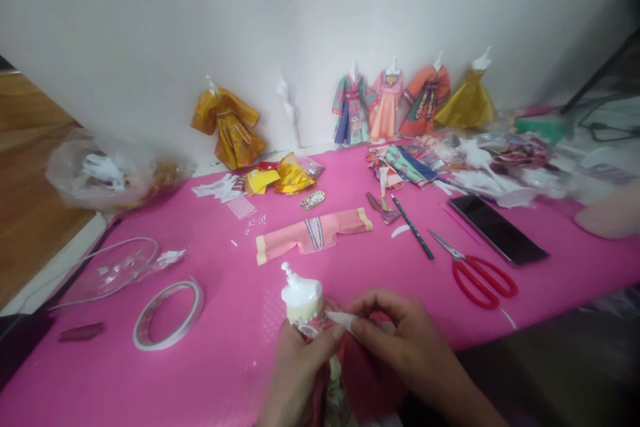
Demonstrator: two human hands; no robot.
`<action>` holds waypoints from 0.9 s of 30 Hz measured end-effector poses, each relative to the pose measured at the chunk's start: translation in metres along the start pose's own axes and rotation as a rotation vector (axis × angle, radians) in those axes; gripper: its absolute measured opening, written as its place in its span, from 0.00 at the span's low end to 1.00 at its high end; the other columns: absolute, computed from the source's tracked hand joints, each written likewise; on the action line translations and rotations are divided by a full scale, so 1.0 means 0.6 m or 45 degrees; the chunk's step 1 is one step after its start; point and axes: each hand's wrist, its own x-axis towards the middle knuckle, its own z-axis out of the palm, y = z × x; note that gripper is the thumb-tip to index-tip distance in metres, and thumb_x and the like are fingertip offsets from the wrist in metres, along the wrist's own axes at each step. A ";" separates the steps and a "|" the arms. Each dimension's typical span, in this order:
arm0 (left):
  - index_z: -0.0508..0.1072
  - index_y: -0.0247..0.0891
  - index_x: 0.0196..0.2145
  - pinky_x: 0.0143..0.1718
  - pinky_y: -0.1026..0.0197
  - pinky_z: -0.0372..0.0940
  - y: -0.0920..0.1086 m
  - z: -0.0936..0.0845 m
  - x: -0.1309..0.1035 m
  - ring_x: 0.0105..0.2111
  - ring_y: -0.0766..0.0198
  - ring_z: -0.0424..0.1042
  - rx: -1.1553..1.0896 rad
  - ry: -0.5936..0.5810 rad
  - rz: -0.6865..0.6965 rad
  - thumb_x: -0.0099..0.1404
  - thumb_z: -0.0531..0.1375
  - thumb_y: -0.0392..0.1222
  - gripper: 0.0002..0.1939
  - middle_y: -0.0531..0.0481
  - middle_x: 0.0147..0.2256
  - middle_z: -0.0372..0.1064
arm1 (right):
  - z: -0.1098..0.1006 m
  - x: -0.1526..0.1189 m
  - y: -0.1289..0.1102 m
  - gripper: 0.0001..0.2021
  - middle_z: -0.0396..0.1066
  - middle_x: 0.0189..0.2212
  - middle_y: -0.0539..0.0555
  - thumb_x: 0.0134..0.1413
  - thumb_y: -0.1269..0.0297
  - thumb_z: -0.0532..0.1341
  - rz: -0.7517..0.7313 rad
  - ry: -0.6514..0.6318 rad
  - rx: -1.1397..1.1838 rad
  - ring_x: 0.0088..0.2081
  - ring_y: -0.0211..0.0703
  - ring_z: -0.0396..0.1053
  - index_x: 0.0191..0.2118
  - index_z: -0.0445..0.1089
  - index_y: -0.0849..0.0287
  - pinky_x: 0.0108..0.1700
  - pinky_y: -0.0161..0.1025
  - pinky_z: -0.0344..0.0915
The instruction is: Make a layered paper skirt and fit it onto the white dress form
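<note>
A small white dress form, with a knobbed neck and pale cloth around its chest, is held upright near the table's front edge. My left hand is closed around its dressed body. My right hand pinches a white pointed strip against the form's right side, close to my left thumb. Dark red cloth hangs below the fingers. Just beyond lies a flat pink doll jacket with cream cuffs. My hands hide much of the form's lower part.
Tape lies left; red-handled scissors, a phone and a pencil lie right. Dressed forms, including a golden robe, line the wall. Fabric scraps heap at back right. Someone's bare limb shows at right.
</note>
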 end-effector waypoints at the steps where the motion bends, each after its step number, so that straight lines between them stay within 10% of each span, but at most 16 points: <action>1: 0.73 0.37 0.25 0.33 0.60 0.68 0.000 0.000 0.000 0.26 0.61 0.74 0.009 0.002 0.005 0.50 0.70 0.36 0.09 0.53 0.23 0.71 | 0.001 -0.001 -0.001 0.05 0.77 0.29 0.49 0.53 0.63 0.65 -0.002 0.016 -0.004 0.34 0.41 0.74 0.31 0.76 0.57 0.36 0.32 0.68; 27: 0.71 0.37 0.23 0.25 0.66 0.61 -0.016 -0.012 0.011 0.22 0.67 0.65 0.076 0.102 0.072 0.45 0.71 0.36 0.11 0.57 0.20 0.63 | -0.005 -0.006 -0.001 0.11 0.68 0.22 0.49 0.53 0.59 0.62 0.039 0.054 -0.297 0.27 0.40 0.66 0.24 0.69 0.60 0.30 0.34 0.60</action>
